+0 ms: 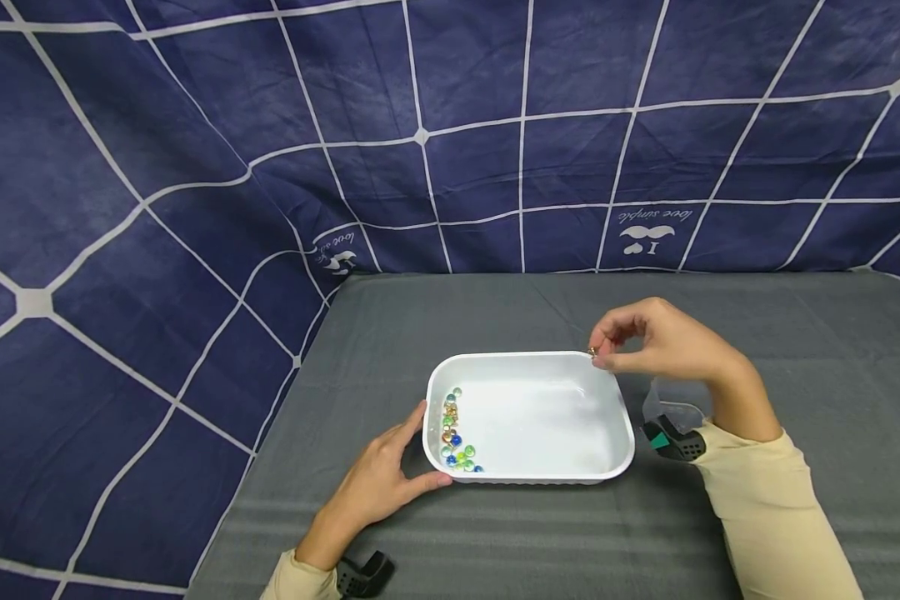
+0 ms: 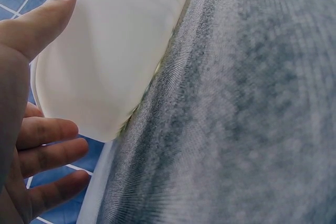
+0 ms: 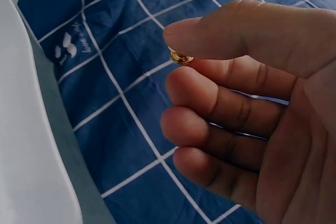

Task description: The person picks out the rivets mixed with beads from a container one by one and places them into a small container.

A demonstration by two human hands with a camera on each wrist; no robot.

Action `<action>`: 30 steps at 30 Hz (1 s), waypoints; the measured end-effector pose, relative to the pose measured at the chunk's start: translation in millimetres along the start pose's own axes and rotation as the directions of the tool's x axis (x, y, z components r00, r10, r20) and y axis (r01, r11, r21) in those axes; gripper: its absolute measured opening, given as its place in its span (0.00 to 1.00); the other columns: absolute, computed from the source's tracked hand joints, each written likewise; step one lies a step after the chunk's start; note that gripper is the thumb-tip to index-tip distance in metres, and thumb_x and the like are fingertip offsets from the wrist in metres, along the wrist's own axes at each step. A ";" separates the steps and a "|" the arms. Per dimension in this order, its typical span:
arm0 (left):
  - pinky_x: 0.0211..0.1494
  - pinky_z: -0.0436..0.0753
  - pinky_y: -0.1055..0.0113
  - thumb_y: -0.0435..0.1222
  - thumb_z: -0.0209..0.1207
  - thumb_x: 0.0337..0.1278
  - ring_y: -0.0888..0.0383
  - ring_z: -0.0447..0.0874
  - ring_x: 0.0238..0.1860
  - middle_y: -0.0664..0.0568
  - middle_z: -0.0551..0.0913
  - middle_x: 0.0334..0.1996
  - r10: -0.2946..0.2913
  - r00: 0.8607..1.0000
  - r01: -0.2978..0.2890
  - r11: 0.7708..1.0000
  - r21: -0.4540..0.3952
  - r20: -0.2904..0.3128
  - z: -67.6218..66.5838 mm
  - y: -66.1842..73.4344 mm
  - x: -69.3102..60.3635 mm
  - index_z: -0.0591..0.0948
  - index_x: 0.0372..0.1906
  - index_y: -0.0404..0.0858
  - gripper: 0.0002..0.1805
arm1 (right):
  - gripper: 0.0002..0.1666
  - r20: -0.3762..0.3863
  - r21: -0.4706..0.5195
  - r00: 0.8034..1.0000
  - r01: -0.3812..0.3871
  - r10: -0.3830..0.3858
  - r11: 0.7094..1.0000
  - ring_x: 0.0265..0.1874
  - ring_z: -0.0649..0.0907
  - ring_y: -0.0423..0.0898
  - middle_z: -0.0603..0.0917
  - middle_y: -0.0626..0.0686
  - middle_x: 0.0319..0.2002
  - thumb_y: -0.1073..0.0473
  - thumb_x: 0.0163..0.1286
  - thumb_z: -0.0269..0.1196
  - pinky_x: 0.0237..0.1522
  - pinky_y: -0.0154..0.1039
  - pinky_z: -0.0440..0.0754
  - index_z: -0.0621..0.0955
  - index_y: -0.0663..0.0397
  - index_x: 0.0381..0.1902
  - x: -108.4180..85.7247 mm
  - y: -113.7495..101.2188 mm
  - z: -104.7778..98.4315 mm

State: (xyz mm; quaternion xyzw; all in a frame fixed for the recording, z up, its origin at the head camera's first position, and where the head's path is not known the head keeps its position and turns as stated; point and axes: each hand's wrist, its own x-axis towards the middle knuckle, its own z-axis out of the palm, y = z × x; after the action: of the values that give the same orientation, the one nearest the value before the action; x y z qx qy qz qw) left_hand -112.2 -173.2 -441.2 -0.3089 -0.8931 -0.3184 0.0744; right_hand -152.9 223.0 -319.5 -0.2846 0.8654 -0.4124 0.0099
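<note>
A white rectangular tray [image 1: 540,478] lies on the grey cloth, with several glass marbles [image 1: 456,440] in blue, green and amber gathered along its left end. Over the tray's far right corner, my right hand [image 1: 663,343] pinches a small amber marble [image 3: 181,56] between thumb and index finger; the other fingers curl loosely below. My left hand [image 1: 378,475] rests against the near left corner, fingers spread, the thumb at the front rim and the index finger along the left side. In the left wrist view the remaining fingers [image 2: 52,153] stay loose beside the tray wall.
A clear plastic container [image 1: 678,396] stands right of the tray, partly hidden behind the right wrist. Grey cloth [image 1: 495,542] covers the surface. Dark blue fabric with white grid lines [image 1: 480,175] hangs at the back and left.
</note>
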 end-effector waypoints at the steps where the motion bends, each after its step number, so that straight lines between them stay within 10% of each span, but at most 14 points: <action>1: 0.59 0.77 0.48 0.54 0.74 0.44 0.43 0.77 0.61 0.39 0.78 0.61 0.001 1.000 -0.001 1.000 0.000 0.000 0.0 0.1 0.0 0.63 0.73 0.29 0.56 | 0.06 -0.002 0.000 1.000 -0.001 0.001 1.000 0.28 0.83 0.42 0.85 0.43 0.27 0.67 0.60 0.71 0.36 0.31 0.80 0.85 0.51 0.32 -1.5 0.9 -2.2; 30: 0.59 0.78 0.48 0.54 0.74 0.43 0.43 0.77 0.60 0.37 0.77 0.61 0.016 1.000 -0.016 0.999 0.028 -0.009 0.5 -1.1 0.3 0.63 0.73 0.31 0.56 | 0.10 -0.063 0.077 0.996 -0.058 0.063 0.995 0.32 0.84 0.42 0.86 0.52 0.32 0.75 0.60 0.69 0.38 0.29 0.82 0.84 0.60 0.38 -46.5 27.0 -48.9</action>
State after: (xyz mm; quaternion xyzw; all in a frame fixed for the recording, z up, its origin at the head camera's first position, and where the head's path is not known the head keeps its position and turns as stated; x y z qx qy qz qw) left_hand -113.1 -173.4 -442.1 -0.3135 -0.8946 -0.3068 0.0855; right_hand -139.3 294.4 -316.9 -0.2443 0.8573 -0.4531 0.0049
